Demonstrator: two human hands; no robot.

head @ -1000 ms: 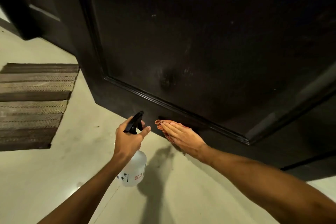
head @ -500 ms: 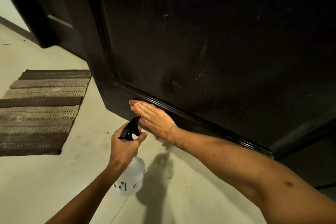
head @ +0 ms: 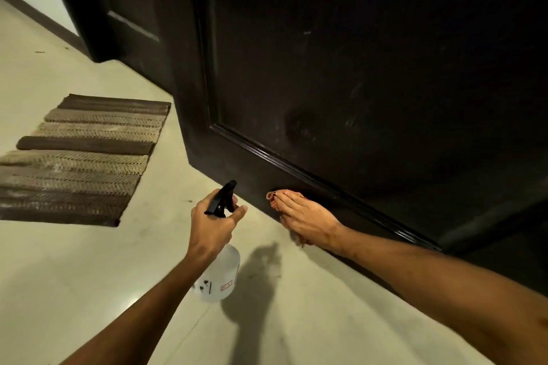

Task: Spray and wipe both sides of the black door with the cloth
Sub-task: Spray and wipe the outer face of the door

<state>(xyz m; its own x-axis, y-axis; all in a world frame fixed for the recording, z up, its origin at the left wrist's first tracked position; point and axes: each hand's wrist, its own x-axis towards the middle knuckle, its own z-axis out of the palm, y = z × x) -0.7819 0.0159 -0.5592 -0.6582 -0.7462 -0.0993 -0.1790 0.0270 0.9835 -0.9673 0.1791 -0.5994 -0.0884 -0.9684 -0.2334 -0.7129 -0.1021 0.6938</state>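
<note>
The black door (head: 355, 68) fills the upper right of the head view, with a raised panel moulding running down to the right. My right hand (head: 308, 219) lies flat with straight fingers on the door's bottom rail, pressing a reddish cloth (head: 272, 196) against it; only the cloth's edge shows past the fingertips. My left hand (head: 213, 225) grips the neck of a clear spray bottle (head: 219, 278) with a black trigger head, held above the floor just left of the door's lower edge.
A striped brown doormat (head: 80, 157) lies on the pale tiled floor (head: 89, 275) to the left. A dark door frame (head: 89, 9) and a wall with dark skirting stand at the upper left behind the door.
My right hand with the cloth has slid down and to the right along the bottom rail, away from the door's left corner. The left hand still holds the bottle in about the same spot.
</note>
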